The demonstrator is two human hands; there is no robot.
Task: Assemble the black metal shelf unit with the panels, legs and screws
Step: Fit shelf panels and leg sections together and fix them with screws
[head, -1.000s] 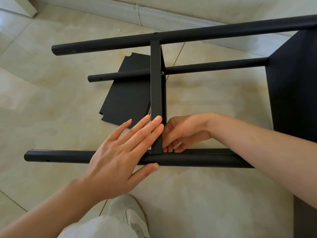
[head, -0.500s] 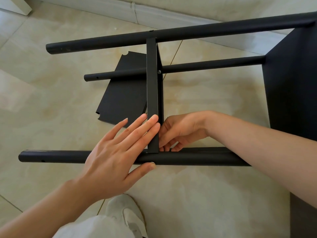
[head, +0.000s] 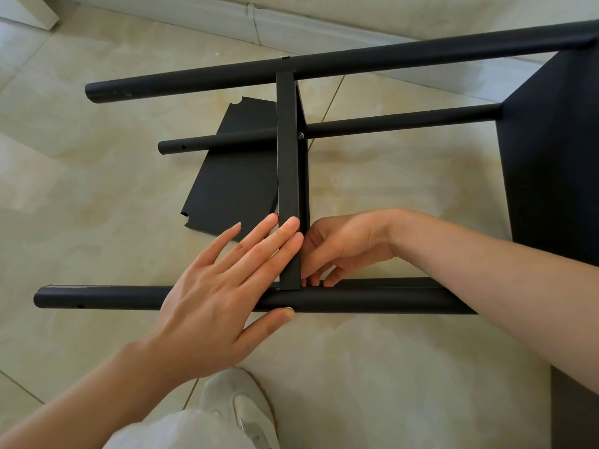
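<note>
The black shelf unit lies on its side on the tiled floor. A shelf panel [head: 288, 163] stands edge-up between the far leg [head: 324, 64] and the near leg [head: 356, 298]. A lower leg [head: 405, 119] passes behind it, with a screw [head: 300, 135] at the joint. My left hand [head: 223, 293] lies flat, fingers straight against the panel's left face, thumb on the near leg. My right hand [head: 337, 251] reaches to the panel's right side with fingers curled at the joint with the near leg; what they pinch is hidden. Another panel [head: 551, 157] is fixed at the right.
A loose black panel [head: 233, 189] lies flat on the floor behind the upright one. A skirting board [head: 252, 21] runs along the back wall. My shoe [head: 240, 406] and trouser leg sit below the near leg.
The view has shifted slightly; both hands stay at the same joint, with the left fingers still pressed on the panel and the right fingers working at its base.
</note>
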